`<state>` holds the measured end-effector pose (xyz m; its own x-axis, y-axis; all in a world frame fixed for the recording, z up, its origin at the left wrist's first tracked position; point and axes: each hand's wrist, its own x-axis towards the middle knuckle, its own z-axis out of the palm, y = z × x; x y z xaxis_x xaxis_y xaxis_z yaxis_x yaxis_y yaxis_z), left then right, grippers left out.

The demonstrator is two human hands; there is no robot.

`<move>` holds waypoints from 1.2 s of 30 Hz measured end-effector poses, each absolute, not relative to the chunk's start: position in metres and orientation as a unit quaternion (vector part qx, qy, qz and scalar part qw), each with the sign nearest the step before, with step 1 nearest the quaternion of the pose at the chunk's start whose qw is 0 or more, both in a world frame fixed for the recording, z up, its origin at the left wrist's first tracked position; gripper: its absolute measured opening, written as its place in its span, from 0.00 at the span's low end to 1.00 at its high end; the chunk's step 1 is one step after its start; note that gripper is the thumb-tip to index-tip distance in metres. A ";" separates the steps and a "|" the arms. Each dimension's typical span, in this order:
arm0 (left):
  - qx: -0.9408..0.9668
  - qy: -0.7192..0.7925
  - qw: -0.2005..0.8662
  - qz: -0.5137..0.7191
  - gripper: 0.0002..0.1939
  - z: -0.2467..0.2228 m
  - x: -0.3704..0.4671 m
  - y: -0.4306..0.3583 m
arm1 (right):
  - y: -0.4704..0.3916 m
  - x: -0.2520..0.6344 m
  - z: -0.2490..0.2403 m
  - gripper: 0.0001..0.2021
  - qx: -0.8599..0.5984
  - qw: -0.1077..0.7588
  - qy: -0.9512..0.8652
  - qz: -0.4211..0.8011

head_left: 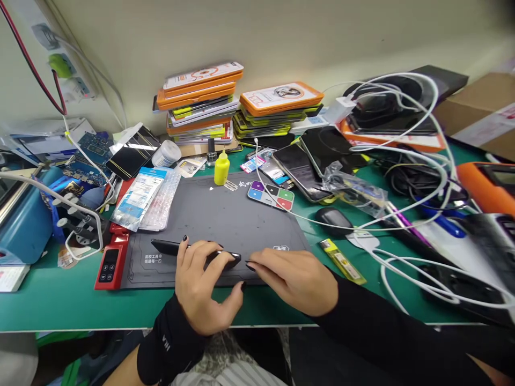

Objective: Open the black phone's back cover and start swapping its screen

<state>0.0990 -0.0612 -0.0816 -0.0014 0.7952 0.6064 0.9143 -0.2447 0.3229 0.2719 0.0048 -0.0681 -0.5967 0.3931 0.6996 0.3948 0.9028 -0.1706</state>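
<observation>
A black smartphone (164, 246) is held tilted on its long edge just above the dark grey work mat (225, 214). My left hand (207, 284) grips it from above, its fingers over the upper edge and the thumb apart at the near side. Close to the phone's right end, my right hand (298, 279) has its thumb and fingers pinched together. A tiny dark tip shows at those fingertips, too small to tell from a nail. Most of the phone's near face lies behind my left fingers.
A red control unit (110, 265) edges the mat at left. Behind stand a yellow bottle (221, 169) and stacked orange-and-white packs (201, 102). To the right lie phones (300, 171), a black mouse (333, 221), a yellow lighter-like piece (341, 260) and looping white cables (396, 262).
</observation>
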 end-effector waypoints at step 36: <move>-0.716 -0.613 0.058 -0.328 0.15 -0.071 0.095 -0.064 | -0.003 0.275 -0.087 0.12 -0.333 0.429 -0.633 0.552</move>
